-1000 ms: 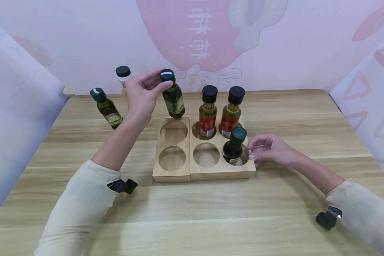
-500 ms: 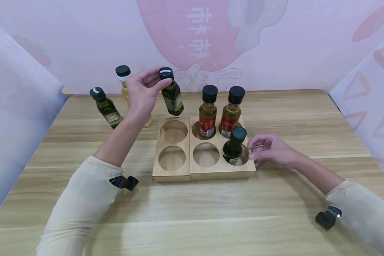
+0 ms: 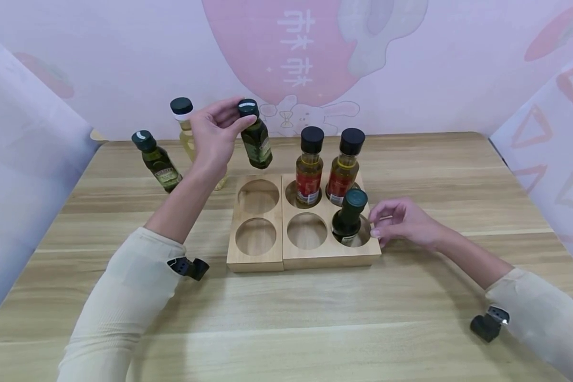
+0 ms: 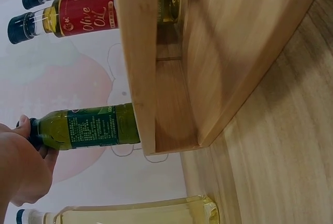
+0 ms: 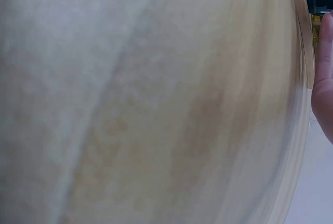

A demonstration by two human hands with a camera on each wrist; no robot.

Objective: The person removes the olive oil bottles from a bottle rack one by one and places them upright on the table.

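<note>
My left hand [image 3: 213, 135] pinches a dark green glass bottle [image 3: 258, 147] by its capped top. The bottle hangs nearly upright, behind and above the back left hole of the wooden bottle rack [image 3: 331, 261]. In the left wrist view the base of this green bottle [image 4: 93, 127] overlaps the rack's top board [image 4: 136, 63]. At the rack's right side, my right hand [image 3: 408, 223] touches the edge with thumb and fingers relaxed. Beside it a green-capped dark bottle [image 3: 349, 215] leans in the front right hole. Two red-labelled olive oil bottles [image 3: 309, 178] stand in back holes.
Left of the rack stand another green bottle [image 3: 161, 167] and a pale yellow oil bottle [image 3: 186, 139], the latter partly hidden behind my left hand and arm. The rack's front left hole [image 3: 256, 236] and front middle hole [image 3: 307, 231] hold no bottle. A printed cloth [image 3: 439, 79] backs the table.
My left hand has raised the green bottle slightly, so its base sits farther above the rack's back edge. The right hand stays where it was.
</note>
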